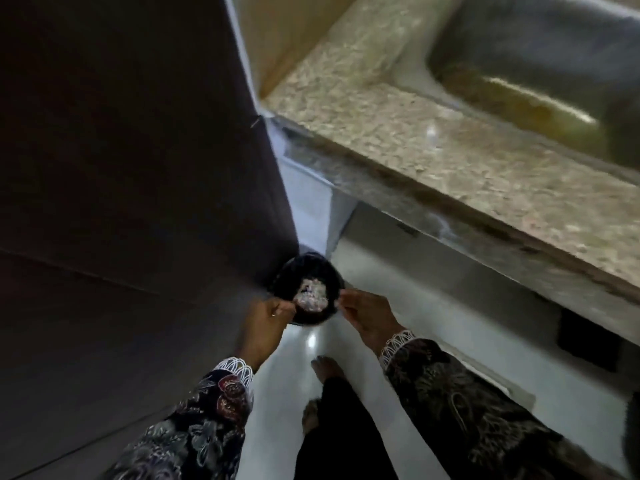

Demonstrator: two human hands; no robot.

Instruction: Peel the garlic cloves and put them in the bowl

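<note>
Both hands (322, 315) grip a dark bowl (308, 271) over pale floor (398, 306) beside granite counter (415, 143).

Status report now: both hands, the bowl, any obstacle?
Left hand and right hand grip opposite rims of dark bowl. Pale garlic bits inside, blurred. Bowl held above the floor; nothing blocking.

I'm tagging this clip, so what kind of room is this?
Most likely a home kitchen: a speckled stone countertop with a sunken metal sink, and both hands holding a dark bowl above a pale floor.
</note>
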